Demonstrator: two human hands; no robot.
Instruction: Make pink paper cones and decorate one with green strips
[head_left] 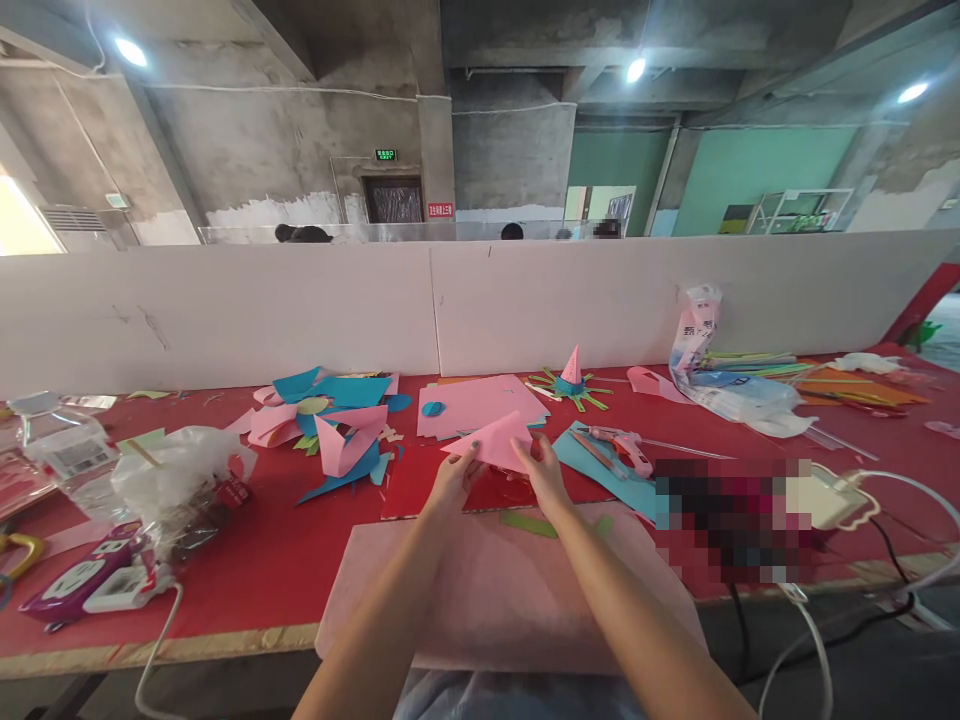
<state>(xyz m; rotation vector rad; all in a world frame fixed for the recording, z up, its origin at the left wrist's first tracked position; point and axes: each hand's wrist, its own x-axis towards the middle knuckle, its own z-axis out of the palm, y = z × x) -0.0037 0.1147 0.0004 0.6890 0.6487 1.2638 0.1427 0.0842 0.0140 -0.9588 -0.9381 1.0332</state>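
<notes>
Between my two hands is a piece of pink paper (493,443), raised a little above the table and narrowing to a point on the left. My left hand (452,478) pinches its lower left part, thumb on top. At its right end my right hand (541,468) grips the edge between thumb and fingers. Below them lie a red sheet (420,485) and a pink mat (480,590) with green paper strips (531,523) on it. Just behind, a stack of pink sheets (502,395) carries a small blue disc (433,409).
Pink and blue paper scraps (349,430) lie left. A pink paper cone (573,368) stands on green strips at the back. To the right are a pink glue gun (634,455), blue paper (600,465) and a plastic bag (750,400). A white board (300,310) borders the red table.
</notes>
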